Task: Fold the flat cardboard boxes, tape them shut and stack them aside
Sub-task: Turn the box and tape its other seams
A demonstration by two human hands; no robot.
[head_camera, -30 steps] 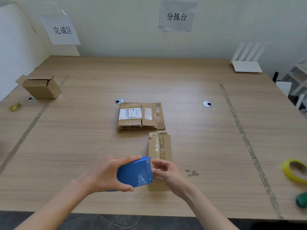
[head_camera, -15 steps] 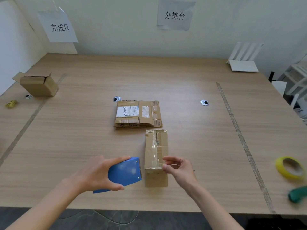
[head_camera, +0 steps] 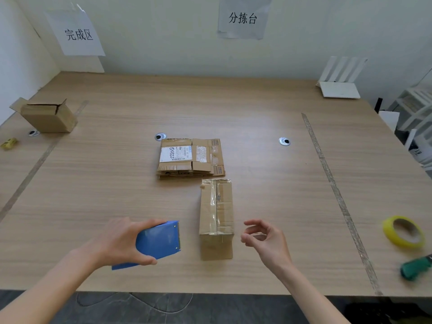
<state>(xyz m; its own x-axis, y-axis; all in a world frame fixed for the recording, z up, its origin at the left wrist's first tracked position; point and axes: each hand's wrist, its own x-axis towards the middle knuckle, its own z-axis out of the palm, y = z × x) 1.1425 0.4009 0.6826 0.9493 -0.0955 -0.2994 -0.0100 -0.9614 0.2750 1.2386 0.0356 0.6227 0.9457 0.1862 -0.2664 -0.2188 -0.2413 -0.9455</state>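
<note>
Fingers [head_camera: 253, 224] of your right hand [head_camera: 265, 239] hang loosely curled and apart, holding nothing, just to the right of the box [head_camera: 217, 218] and not touching it. Your left hand [head_camera: 121, 244] grips the blue dispenser [head_camera: 157, 240], thumb beneath and fingers over its top, just left of the box with a strip of bare bench [head_camera: 117, 183] between them.

The box stands on the bench between your two hands, its long axis running away from you toward the flat stack [head_camera: 190, 157], which lies just beyond its far end. Clear tape shows along the top seam (a small loose tab sticks out at the far left corner). The near end face looks untaped, though glare makes this uncertain.

Judged from this layout, the top seam is closed and the box is ready to be carried aside. The open box [head_camera: 48, 115] at far left, under the wall sign [head_camera: 78, 35], probably marks where finished boxes go. That place lies well to your left, while your free hand is on the right. You would therefore reach the right hand leftward across the box's short width, or first put down the dispenser.

A yellow roll [head_camera: 403, 232] and a green tool [head_camera: 416, 267] lie well apart at the right edge.
</note>
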